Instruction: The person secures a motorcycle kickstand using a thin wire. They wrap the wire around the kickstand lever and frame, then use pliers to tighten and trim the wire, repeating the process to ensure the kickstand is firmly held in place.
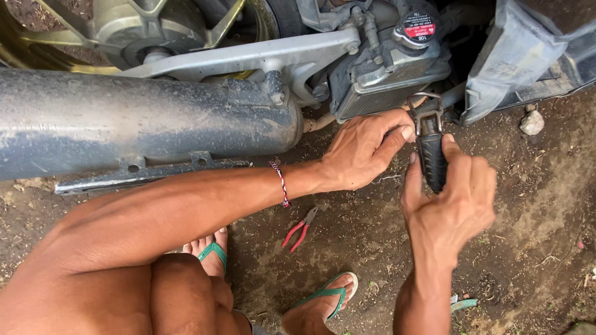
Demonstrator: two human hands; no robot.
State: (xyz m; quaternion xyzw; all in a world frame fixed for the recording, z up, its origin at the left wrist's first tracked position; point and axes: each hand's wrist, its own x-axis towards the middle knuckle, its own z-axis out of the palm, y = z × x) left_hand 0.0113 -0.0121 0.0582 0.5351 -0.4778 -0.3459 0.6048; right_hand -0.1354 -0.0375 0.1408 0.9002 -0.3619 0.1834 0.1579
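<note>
Dirt ground lay under everything we saw, with the underside of a motorcycle filling the top of the view. We found the black ribbed footpeg hanging from its metal bracket just below the engine parts, right of the long grey exhaust pipe. Our right hand had its grip closed around the footpeg, thumb on one side and fingers curled behind, holding it upright. Our left hand reached across from the left with its grip nearly closed, thumb and fingertips pinched at the bracket where the peg's upper end met it; we could not tell whether anything small sat between those fingers. A red and white braided band circled the left wrist. Red-handled pliers lay on the dirt below the left forearm, well apart from both hands. Our feet in green sandals rested near the bottom edge, and a pale stone sat by the dark plastic fairing.
</note>
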